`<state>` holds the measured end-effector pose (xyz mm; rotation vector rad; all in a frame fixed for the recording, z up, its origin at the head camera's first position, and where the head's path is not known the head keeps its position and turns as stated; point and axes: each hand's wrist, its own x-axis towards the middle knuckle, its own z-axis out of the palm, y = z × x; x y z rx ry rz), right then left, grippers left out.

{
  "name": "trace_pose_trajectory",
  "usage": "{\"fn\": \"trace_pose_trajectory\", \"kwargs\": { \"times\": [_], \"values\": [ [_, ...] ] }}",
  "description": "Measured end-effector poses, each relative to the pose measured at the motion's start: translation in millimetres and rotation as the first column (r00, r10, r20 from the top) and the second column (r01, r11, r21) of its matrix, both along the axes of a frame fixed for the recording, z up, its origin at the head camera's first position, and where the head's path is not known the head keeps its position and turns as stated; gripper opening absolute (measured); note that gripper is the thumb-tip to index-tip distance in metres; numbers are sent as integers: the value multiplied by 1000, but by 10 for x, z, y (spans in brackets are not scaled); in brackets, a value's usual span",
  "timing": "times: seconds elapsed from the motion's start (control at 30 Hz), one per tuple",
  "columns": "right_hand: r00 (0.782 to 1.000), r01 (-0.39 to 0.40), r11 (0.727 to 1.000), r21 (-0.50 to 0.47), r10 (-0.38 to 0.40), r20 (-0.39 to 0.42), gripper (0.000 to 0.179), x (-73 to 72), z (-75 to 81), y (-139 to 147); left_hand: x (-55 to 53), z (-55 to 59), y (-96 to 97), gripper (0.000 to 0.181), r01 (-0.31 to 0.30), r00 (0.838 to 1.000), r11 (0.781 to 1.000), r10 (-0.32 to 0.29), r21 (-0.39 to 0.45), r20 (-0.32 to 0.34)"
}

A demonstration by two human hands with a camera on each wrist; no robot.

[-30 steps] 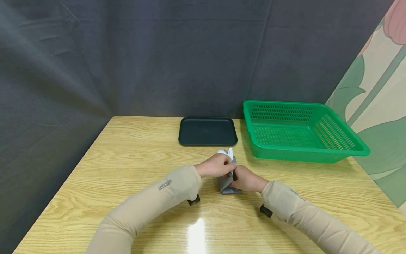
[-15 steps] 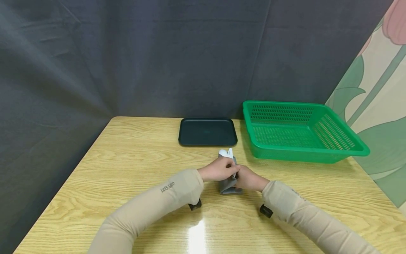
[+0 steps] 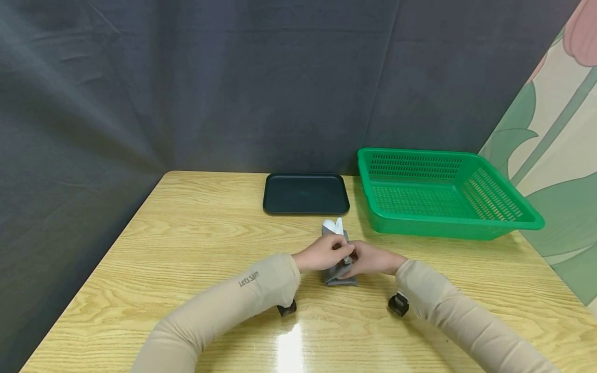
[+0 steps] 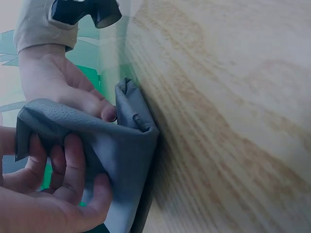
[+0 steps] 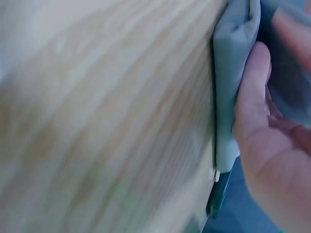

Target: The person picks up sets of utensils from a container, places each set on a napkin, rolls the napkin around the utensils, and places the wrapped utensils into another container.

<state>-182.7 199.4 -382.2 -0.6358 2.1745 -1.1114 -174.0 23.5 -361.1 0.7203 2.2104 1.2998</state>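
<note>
A folded grey cloth [image 3: 341, 282] lies on the table between the two hands, one flap raised. From its far end stick out a rounded white piece [image 3: 329, 225] and a flat, narrow white piece [image 3: 339, 225]; their kind is not clear. The left hand [image 3: 322, 253] holds the raised flap with bent fingers, as the left wrist view shows on the cloth [image 4: 126, 160]. On the opposite side, the right hand [image 3: 375, 258] holds the same cloth, its thumb low near the fold. In the right wrist view, the right hand [image 5: 272, 141] lies along the cloth's edge [image 5: 228, 63].
A black tray [image 3: 305, 194] lies behind the cloth at the table's back edge. To the right of it stands a green plastic basket [image 3: 420, 199] with slotted walls. A dark curtain [image 3: 280, 83] hangs behind the wooden table [image 3: 200, 228].
The left hand has shifted slightly toward the near right with the flap. The right hand has turned and changed its hold on the cloth. More of the white pieces shows.
</note>
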Motion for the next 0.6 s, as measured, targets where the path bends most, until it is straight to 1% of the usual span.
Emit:
{"fn": "trace_pose_trajectory", "kwargs": {
  "times": [0.07, 0.17, 0.23, 0.3, 0.37, 0.43, 0.6],
  "values": [
    [999, -40, 999, -21, 40, 27, 42, -25, -1, 33, 5, -19, 8, 30, -10, 1000, 1000, 10, 8, -7],
    [995, -65, 997, -42, 68, 70, 57, -33, 11, 69, 16, -50, 19, 30, -33, 999, 999, 33, 11, -28],
    [994, -45, 998, -36, 49, 101, 63, -18, 31, 81, 25, -71, 26, 31, -49, 998, 999, 49, 10, -40],
    [994, -13, 1000, -19, 15, 108, 68, 19, 50, 82, 35, -84, 34, 31, -66, 997, 998, 67, 14, -47],
    [994, 33, 999, 1, -32, 101, 67, 66, 60, 70, 43, -95, 43, 31, -81, 996, 996, 82, 26, -44],
    [995, 68, 998, 20, -69, 67, 64, 117, 56, 48, 51, -94, 49, 31, -94, 995, 995, 95, 36, -36],
    [995, 102, 994, -29, -102, -18, 46, 205, 20, -66, 64, -84, 52, 31, -122, 992, 991, 123, 50, -2]
  ]
}}
